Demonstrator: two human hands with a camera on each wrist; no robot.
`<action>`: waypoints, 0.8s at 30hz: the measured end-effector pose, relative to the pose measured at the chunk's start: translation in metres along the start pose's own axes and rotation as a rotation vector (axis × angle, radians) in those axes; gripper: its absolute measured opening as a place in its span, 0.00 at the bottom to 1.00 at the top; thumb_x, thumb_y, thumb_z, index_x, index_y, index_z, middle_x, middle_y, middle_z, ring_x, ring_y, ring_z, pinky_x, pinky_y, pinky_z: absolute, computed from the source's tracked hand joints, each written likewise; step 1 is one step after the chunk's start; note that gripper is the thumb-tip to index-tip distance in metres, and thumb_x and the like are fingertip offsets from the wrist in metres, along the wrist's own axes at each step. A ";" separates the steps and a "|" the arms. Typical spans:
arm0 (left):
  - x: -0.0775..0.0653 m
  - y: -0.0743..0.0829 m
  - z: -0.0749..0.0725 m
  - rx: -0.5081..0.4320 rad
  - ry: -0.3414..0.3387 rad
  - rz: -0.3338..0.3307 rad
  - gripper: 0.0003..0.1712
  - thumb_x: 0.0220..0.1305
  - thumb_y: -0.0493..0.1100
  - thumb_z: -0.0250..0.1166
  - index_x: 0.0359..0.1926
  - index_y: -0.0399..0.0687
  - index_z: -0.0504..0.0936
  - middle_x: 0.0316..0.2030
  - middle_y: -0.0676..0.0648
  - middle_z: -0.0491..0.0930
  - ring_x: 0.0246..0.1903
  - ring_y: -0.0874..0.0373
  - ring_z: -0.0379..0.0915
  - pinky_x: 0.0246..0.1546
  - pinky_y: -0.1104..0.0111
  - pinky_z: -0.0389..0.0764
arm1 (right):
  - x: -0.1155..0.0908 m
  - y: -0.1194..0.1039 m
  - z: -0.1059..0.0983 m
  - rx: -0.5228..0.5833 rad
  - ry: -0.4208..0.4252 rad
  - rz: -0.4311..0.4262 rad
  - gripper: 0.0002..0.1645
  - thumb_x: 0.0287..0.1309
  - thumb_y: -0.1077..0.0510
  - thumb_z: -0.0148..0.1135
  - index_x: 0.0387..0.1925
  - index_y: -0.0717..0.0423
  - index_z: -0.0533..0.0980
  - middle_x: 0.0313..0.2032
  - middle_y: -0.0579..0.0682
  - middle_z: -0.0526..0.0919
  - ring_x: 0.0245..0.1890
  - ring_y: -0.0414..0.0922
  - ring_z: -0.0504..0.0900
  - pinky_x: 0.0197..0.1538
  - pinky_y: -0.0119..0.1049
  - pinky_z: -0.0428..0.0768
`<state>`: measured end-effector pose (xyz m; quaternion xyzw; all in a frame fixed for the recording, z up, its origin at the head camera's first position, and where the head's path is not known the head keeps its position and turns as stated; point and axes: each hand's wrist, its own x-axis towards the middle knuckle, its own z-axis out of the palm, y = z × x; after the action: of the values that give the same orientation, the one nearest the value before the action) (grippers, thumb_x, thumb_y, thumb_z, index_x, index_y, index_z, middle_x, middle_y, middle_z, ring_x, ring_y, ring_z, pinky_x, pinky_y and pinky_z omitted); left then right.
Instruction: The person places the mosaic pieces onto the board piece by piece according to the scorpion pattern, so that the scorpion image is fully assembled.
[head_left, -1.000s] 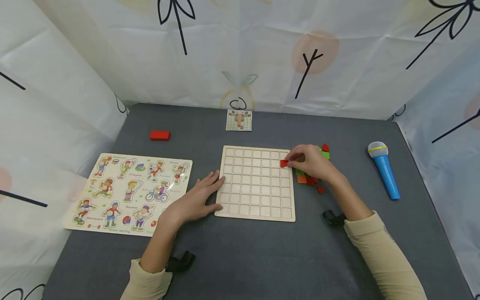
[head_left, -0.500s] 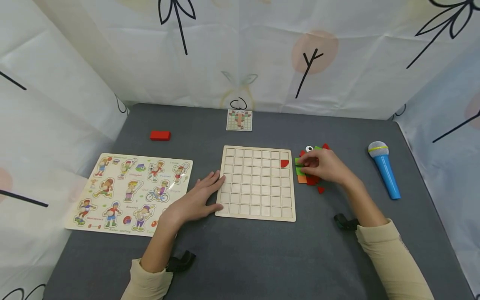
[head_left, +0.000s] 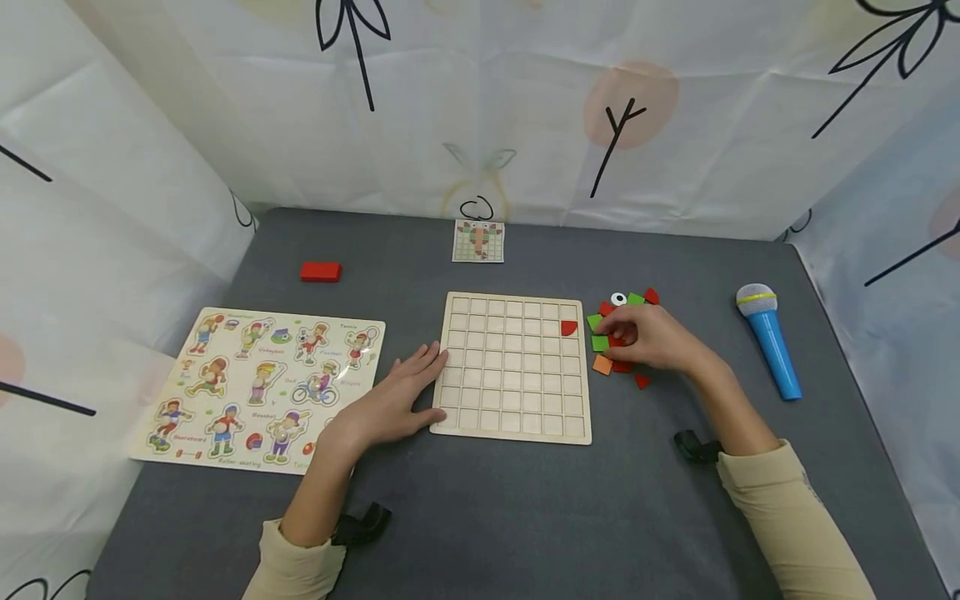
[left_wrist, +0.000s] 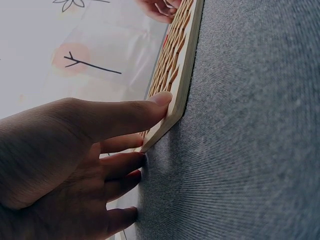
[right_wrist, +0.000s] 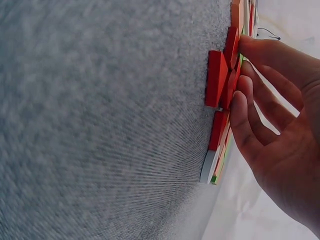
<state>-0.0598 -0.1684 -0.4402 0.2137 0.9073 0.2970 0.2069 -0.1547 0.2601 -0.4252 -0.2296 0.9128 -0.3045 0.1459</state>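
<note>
Wooden grid board [head_left: 513,387] lies flat on the surface [head_left: 525,517]; left hand [head_left: 392,398] touches its left edge, fingers [left_wrist: 125,165] spread. Red, green and orange pieces [head_left: 601,343] lie under and beside the right hand [head_left: 651,337], thumb and fingers apart.

- I see pale, matt wood in the grid board [head_left: 513,377].
- My wrist views show the grey tabletop [left_wrist: 250,125] as ribbed, matt cloth.
- The microphone [head_left: 777,354] looks like smooth blue plastic to me.
- I read the white backdrop [head_left: 517,108] as creased cloth.
</note>
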 end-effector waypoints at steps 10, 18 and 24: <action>-0.002 -0.001 0.000 -0.023 0.013 0.017 0.51 0.71 0.44 0.73 0.85 0.36 0.56 0.87 0.33 0.48 0.87 0.32 0.41 0.83 0.29 0.46 | -0.001 -0.001 0.001 -0.028 0.041 -0.004 0.18 0.59 0.63 0.80 0.51 0.62 0.88 0.35 0.51 0.89 0.34 0.37 0.83 0.40 0.28 0.83; -0.001 0.000 0.001 -0.002 0.004 -0.007 0.50 0.74 0.45 0.72 0.86 0.37 0.55 0.87 0.35 0.48 0.88 0.35 0.42 0.84 0.31 0.47 | 0.005 -0.012 0.010 0.056 0.085 -0.083 0.17 0.60 0.63 0.80 0.51 0.61 0.89 0.39 0.53 0.90 0.35 0.36 0.83 0.41 0.29 0.84; -0.001 0.000 0.000 -0.006 0.010 -0.009 0.50 0.73 0.44 0.72 0.86 0.37 0.55 0.87 0.35 0.49 0.88 0.34 0.42 0.84 0.31 0.47 | 0.018 -0.023 0.018 0.067 0.084 -0.098 0.17 0.62 0.62 0.79 0.52 0.59 0.89 0.40 0.53 0.89 0.36 0.41 0.85 0.42 0.31 0.83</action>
<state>-0.0589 -0.1689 -0.4400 0.2077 0.9084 0.2997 0.2045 -0.1545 0.2256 -0.4271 -0.2560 0.8951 -0.3512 0.1000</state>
